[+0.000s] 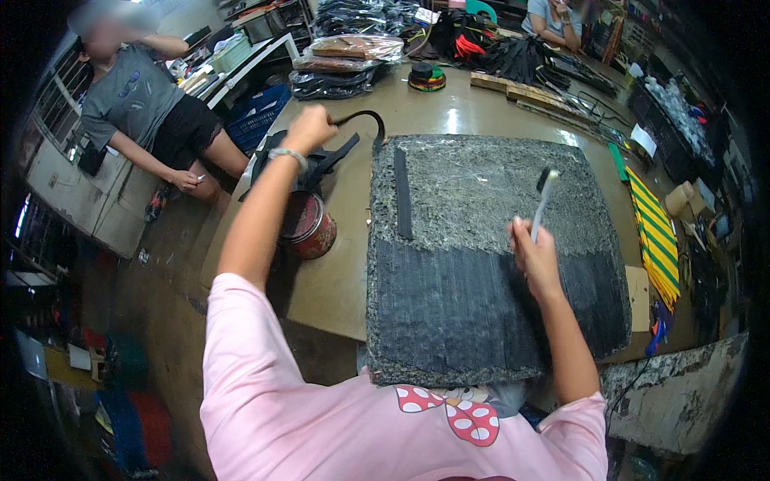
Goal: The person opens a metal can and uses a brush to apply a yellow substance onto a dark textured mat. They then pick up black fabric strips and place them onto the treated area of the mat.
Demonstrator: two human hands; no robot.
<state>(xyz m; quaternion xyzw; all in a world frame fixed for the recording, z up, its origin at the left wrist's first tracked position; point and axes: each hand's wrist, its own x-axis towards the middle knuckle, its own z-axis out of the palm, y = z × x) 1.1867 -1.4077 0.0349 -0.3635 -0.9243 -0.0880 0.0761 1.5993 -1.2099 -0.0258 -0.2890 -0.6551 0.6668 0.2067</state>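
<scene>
My left hand [311,128] is raised above the far left of the table, its fingers closed on one end of a black strip [369,115]. That strip arches over to the far left corner of a speckled grey slab [481,168]. In my right hand [533,250], over the slab's middle, is a small brush [545,200] with a pale handle and dark bristles pointing up. Black strips laid side by side [457,313] cover the slab's near half. One separate strip [403,192] lies at its upper left. Below my left hand are more black strips [341,156].
A red, stained tin [309,228] stands left of the slab. Plastic-wrapped stacks [341,60] and rolled colored bands [427,78] sit at the back. Yellow-green striped bands [654,240] lie at right. One person [144,104] stands at left; another [553,24] is at the far side.
</scene>
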